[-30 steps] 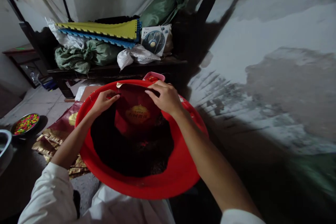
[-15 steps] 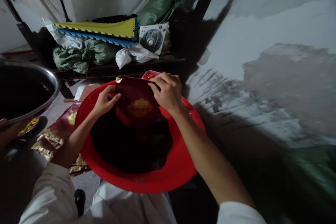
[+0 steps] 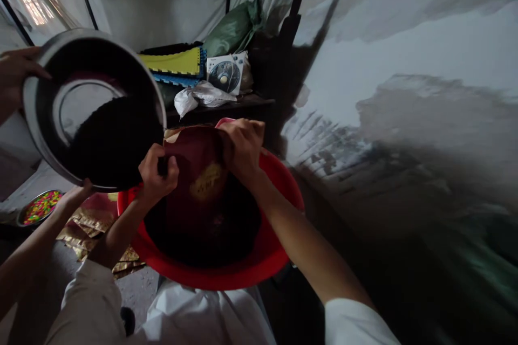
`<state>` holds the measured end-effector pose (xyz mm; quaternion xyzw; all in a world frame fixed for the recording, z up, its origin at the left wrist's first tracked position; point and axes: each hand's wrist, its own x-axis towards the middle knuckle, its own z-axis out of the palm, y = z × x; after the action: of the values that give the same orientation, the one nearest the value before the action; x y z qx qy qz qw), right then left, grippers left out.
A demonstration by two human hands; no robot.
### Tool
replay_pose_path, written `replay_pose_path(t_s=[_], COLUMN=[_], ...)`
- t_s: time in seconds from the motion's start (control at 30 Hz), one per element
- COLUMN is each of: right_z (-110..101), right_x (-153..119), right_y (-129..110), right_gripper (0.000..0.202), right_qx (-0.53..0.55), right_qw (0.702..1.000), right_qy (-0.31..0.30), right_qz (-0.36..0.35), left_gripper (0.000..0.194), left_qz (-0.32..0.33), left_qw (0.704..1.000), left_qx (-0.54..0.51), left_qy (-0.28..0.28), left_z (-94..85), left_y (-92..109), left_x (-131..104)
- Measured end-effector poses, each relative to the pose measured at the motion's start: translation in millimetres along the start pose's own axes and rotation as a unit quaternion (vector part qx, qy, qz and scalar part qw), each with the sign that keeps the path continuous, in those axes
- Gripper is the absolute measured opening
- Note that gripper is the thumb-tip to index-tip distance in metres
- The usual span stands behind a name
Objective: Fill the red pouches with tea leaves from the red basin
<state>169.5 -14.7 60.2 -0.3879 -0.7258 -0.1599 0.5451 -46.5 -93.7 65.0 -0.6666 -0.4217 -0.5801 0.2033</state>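
Between both hands, a dark red bag (image 3: 198, 172) is held with its mouth open: left hand (image 3: 158, 172) fisted on its near-left edge, right hand (image 3: 242, 145) pinching the far rim. It stands over a red basin (image 3: 279, 248) of dark loose material. Just left, another person's hands tilt a steel bowl (image 3: 95, 110), dark contents still inside; nothing visibly poured yet.

Basin (image 3: 226, 275) sits near centre, on the person's lap. Pouch (image 3: 198, 172) stands in the basin at its far side, left hand (image 3: 158, 173) on its left edge, right hand (image 3: 239, 143) on its right top edge. Metal bowl (image 3: 95, 113) tilts above left of the pouch, a co-worker's hands (image 3: 14, 73) at its left rim and near rim. Candy dish (image 3: 39, 206) far left on floor. Shelf with fan box (image 3: 224, 73) behind basin.
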Motion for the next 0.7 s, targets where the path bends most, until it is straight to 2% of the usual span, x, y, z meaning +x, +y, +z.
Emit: replay_pose_path(t_s=[0.07, 0.17, 0.4, 0.7], right_z=[8.4, 16.7, 13.3, 12.2], right_x=[-2.4, -4.2, -3.2, -1.3], right_y=[-5.9, -10.7, -8.2, -11.5], right_gripper=[0.037, 0.035, 0.035, 0.038], right_qx=[0.013, 0.022, 0.004, -0.034], right_qw=[1.0, 0.999, 0.994, 0.994], right_qy=[-0.015, -0.037, -0.106, -0.105], right_qz=[-0.015, -0.023, -0.013, -0.023], left_gripper=[0.031, 0.03, 0.035, 0.022], left_qz=[-0.004, -0.023, -0.079, -0.098], left_qw=[1.0, 0.999, 0.996, 0.995], left_qx=[0.004, -0.022, -0.026, -0.028], left_qy=[0.022, 0.021, -0.043, 0.01], left_z=[-2.6, -5.8, -3.3, 8.6], left_y=[-4.5, -14.0, -32.7, -49.3], left_x=[-2.8, -5.6, -10.1, -10.3])
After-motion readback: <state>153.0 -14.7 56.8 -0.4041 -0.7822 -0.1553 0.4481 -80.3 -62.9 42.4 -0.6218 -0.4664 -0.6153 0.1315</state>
